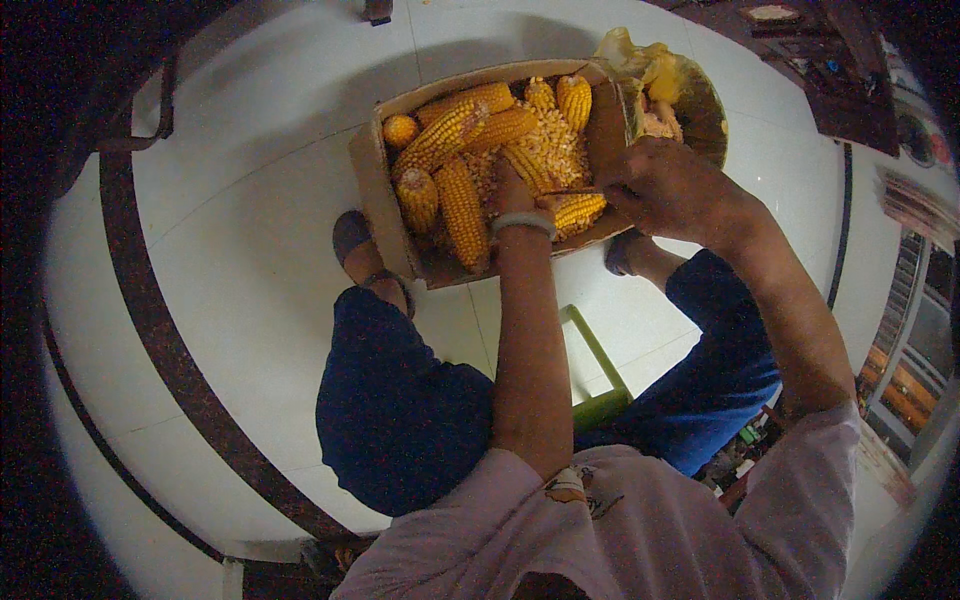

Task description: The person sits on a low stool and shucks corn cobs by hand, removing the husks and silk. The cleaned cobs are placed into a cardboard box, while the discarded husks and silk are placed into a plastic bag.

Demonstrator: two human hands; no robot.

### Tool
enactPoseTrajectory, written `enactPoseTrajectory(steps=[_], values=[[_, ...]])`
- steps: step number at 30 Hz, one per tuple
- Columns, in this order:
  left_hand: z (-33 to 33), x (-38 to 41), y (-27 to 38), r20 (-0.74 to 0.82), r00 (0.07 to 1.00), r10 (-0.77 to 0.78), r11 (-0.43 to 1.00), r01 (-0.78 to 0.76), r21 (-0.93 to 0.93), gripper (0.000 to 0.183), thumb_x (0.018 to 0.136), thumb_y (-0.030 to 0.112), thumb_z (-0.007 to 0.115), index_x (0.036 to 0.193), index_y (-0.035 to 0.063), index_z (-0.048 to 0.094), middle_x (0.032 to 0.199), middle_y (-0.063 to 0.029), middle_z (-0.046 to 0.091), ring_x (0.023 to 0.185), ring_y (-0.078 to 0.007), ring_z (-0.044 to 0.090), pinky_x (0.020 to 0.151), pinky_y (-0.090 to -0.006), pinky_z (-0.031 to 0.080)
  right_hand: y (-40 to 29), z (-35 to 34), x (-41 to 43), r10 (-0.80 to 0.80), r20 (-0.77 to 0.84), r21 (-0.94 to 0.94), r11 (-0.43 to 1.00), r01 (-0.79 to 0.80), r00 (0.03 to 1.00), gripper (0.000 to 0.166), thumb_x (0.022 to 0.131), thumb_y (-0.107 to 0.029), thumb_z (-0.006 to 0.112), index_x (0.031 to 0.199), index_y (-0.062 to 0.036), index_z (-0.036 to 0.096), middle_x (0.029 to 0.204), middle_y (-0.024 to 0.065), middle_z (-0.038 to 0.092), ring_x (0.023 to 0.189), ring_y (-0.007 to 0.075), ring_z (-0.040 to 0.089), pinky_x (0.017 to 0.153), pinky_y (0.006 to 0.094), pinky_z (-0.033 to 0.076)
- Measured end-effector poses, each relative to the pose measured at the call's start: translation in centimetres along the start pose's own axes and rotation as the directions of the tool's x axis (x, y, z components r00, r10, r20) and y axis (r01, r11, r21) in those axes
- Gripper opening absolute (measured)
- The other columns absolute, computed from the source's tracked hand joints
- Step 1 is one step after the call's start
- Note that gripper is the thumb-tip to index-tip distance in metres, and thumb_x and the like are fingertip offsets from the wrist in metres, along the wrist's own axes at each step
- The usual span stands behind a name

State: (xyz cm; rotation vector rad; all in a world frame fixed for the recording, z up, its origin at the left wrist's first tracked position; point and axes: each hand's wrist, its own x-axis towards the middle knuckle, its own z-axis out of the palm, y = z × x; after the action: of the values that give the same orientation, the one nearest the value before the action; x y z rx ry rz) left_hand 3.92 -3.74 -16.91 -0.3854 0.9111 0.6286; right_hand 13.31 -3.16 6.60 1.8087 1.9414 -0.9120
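Note:
A cardboard box [386, 202] stands on the floor before me, with several ears of dried yellow corn [459, 214] and a heap of loose kernels [551, 142] inside. My left hand [515, 191], a pale bangle at its wrist, is down in the box, gripping an ear of corn [529, 168]; its fingers are partly hidden. Over the box's right side, my right hand [675, 187] is closed around a thin pointed tool [576, 193]. The tool's shaft points left towards the left hand, its handle covered by my fingers. Another ear [579, 211] lies just below the shaft.
Against the box's right side is a round container [709, 112] with a yellow plastic bag [664, 75] and what look like stripped cobs [658, 120]. Part of a green plastic stool [604, 405] shows between my legs. Dark wooden furniture [847, 97] stands at upper right.

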Motion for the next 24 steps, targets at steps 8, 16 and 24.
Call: enactPoseTrajectory(steps=[8,16,24], values=[[1.2,-0.7,0.0,-0.040,0.999,0.032,0.999,-0.032,0.000,0.058,0.091,0.053,0.031,0.132,0.0117,0.037,0.131,-0.0042,0.045,0.114,-0.0242,0.048,0.085,-0.0399,0.047,-0.5,3.0,-2.3,-0.070,-0.161,-0.111,0.992,0.052,0.984,0.021,0.067,-0.006,0.060,0.088,-0.0041,0.063,0.075,0.0159,0.062,0.072,0.0307,0.062,0.063,0.0409,0.051],[0.0,0.2,-0.1,-0.031,0.999,0.016,0.999,-0.017,-0.030,0.058,0.090,0.052,0.033,0.131,0.0118,0.038,0.130,-0.0052,0.045,0.114,-0.0256,0.048,0.088,-0.0438,0.045,-5.1,8.4,-4.5,0.006,-0.401,-0.246,0.962,-0.114,0.916,0.033,0.072,-0.003,0.058,0.105,-0.0021,0.053,0.091,0.0123,0.055,0.065,0.0270,0.062,0.047,0.0349,0.050],[0.3,0.6,-0.5,-0.013,0.999,0.033,0.999,-0.033,-0.030,0.056,0.090,0.051,0.036,0.129,0.0122,0.040,0.128,-0.0053,0.047,0.112,-0.0257,0.048,0.087,-0.0447,0.045,-4.9,7.8,-3.7,-0.028,-0.313,-0.346,0.934,-0.087,0.949,0.027,0.069,-0.007,0.057,0.096,-0.0038,0.053,0.078,0.0114,0.054,0.064,0.0274,0.060,0.048,0.0350,0.051]])
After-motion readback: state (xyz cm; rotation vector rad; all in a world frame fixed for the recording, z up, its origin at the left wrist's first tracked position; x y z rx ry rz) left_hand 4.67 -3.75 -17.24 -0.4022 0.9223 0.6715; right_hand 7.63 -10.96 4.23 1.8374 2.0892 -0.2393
